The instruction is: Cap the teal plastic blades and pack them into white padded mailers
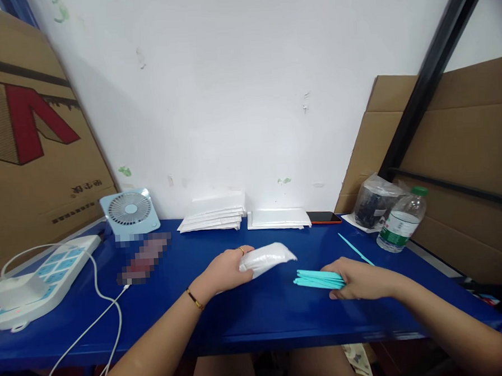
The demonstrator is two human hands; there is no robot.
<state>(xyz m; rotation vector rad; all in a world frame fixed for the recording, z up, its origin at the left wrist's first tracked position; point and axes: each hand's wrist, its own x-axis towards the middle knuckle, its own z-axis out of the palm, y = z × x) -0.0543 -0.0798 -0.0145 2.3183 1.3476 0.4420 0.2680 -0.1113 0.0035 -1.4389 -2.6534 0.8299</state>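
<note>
Worktop (258, 322) blue, white wall (238, 110) behind, cardboard (462, 137) both ends. Betw. front & back edges, L hand (225, 272) grips white packet (268, 258), long axis approx. parallel to front edge, free end R; R hand (360, 277) pinches teal sticks (317, 279), tips L.

Blue worktop (249, 323) against a scuffed white wall (246, 98)

You face a pale wall marked with chipped spots and green patches (124, 171). The glossy blue worktop runs along its foot. On your left stands a tall printed cardboard panel (57, 175), with a blue bar (18, 9) at the top corner. To your right, a slanting black post (430, 77) crosses plain brown cardboard (462, 137). The light is bright and fairly even, with soft shading beside the left panel.
</note>
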